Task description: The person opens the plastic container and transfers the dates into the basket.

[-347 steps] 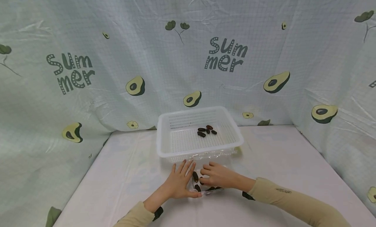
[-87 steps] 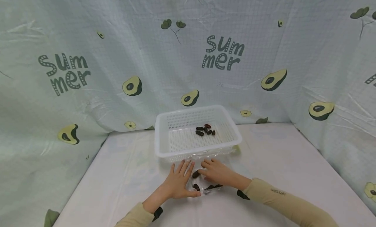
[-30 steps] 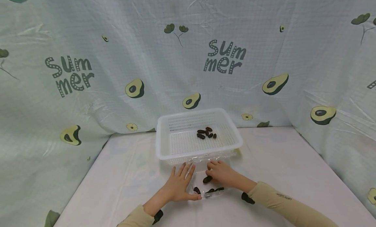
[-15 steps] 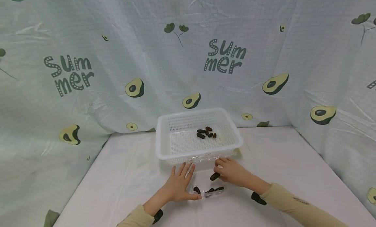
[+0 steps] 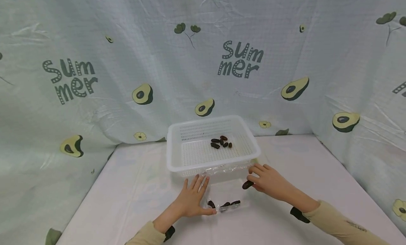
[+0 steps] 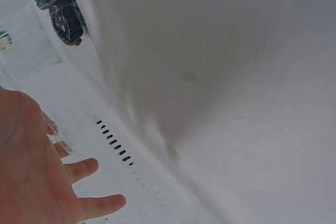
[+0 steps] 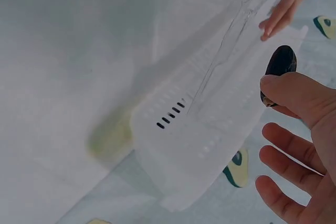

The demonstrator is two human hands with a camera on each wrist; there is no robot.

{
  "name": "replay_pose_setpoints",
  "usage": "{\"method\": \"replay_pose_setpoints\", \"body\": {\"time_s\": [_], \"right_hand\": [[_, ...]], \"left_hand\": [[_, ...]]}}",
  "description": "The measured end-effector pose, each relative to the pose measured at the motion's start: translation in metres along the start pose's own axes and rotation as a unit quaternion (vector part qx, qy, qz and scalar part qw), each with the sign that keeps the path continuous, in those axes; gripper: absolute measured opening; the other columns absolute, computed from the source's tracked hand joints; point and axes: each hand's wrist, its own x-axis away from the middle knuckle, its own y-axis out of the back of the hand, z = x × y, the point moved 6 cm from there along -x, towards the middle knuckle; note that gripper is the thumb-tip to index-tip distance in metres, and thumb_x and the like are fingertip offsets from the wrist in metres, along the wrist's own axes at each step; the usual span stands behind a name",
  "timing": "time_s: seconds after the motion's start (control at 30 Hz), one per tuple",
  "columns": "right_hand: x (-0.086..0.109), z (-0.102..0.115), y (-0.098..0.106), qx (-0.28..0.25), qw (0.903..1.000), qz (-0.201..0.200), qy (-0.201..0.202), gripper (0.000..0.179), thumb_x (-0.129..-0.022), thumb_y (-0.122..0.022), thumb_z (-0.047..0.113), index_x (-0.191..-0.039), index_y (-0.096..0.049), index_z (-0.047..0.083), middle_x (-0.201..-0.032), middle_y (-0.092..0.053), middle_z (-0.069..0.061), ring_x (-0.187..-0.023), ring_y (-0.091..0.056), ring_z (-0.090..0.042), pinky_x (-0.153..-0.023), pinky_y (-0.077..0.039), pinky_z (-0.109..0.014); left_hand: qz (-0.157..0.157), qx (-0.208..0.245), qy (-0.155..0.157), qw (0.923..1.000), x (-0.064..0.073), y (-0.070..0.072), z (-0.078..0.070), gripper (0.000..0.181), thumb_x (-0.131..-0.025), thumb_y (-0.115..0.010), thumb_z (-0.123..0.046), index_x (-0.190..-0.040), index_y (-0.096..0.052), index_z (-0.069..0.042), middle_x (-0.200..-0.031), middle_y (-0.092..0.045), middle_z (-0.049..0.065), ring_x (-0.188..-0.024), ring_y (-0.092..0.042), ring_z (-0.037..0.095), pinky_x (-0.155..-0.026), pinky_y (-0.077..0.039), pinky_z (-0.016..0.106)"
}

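Observation:
A clear plastic box (image 5: 223, 187) stands in front of the basket, its lid (image 5: 226, 168) folded back against the basket's front. Several dark dates (image 5: 225, 204) lie along the box's near side. My left hand (image 5: 191, 200) rests at the box's left side with fingers straight and spread; the left wrist view shows the palm (image 6: 31, 166) beside the clear plastic. My right hand (image 5: 271, 182) pinches one date (image 7: 282, 60) between thumb and index finger, above the box's right edge. Its other fingers are loosely bent.
Behind the box stands a white perforated basket (image 5: 174, 157) with several dates (image 5: 221, 142) on its floor. A curtain printed with avocados (image 5: 203, 54) hangs behind the table (image 5: 133, 188), which has a pale cover.
My right hand has taken a date out of the clear box and carried it right and slightly up. The basket holds one more date than in the oldest frame. My left hand stays in place.

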Motion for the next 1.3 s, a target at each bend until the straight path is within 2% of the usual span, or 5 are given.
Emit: {"method": "replay_pose_setpoints", "body": {"time_s": [0.3,0.67,1.0,1.13,1.3], "right_hand": [[0.015,-0.022,0.016,0.015,0.9996,0.017,-0.015,0.040,-0.058,-0.082,0.020,-0.087,-0.055,0.017,-0.092,-0.053,-0.001,-0.083,-0.046,-0.016,-0.063,-0.038,-0.028],[0.012,-0.065,0.031,0.043,0.9985,0.008,-0.032,0.040,-0.058,-0.081,0.016,-0.087,-0.055,0.012,-0.089,-0.053,-0.005,-0.083,-0.049,-0.021,-0.062,-0.042,-0.032],[-0.009,-0.099,0.033,0.053,0.9981,-0.024,-0.021,0.040,-0.057,-0.082,0.013,-0.086,-0.055,0.011,-0.087,-0.053,-0.007,-0.080,-0.049,-0.023,-0.058,-0.042,-0.032],[-0.022,-0.112,0.026,0.044,0.9983,-0.034,-0.018,0.039,-0.058,-0.082,0.012,-0.086,-0.055,0.011,-0.086,-0.053,-0.006,-0.079,-0.048,-0.022,-0.057,-0.041,-0.033],[-0.040,-0.125,0.012,0.038,0.9987,-0.025,-0.023,0.035,-0.062,-0.081,0.016,-0.086,-0.056,0.012,-0.086,-0.054,-0.006,-0.080,-0.049,-0.022,-0.058,-0.043,-0.033]], "left_hand": [[0.000,0.009,-0.003,1.0000,-0.001,0.001,0.000,0.105,-0.070,-0.043,-0.077,-0.144,-0.011,-0.010,-0.150,-0.014,0.010,-0.137,-0.014,0.033,-0.102,-0.019,0.060],[-0.007,0.006,-0.005,0.9999,-0.001,0.002,0.000,0.105,-0.070,-0.044,-0.076,-0.144,-0.012,-0.009,-0.150,-0.015,0.011,-0.137,-0.015,0.033,-0.102,-0.020,0.060],[-0.007,0.001,-0.005,1.0000,0.000,0.002,-0.001,0.105,-0.070,-0.043,-0.076,-0.144,-0.012,-0.009,-0.150,-0.015,0.010,-0.137,-0.015,0.032,-0.102,-0.020,0.060],[-0.008,-0.001,-0.004,1.0000,0.000,0.002,0.000,0.105,-0.070,-0.043,-0.077,-0.144,-0.012,-0.009,-0.150,-0.015,0.010,-0.137,-0.015,0.032,-0.102,-0.020,0.060],[-0.004,0.002,-0.005,1.0000,0.000,0.001,0.000,0.105,-0.070,-0.043,-0.077,-0.144,-0.011,-0.010,-0.150,-0.014,0.011,-0.137,-0.014,0.032,-0.102,-0.019,0.060]]}}
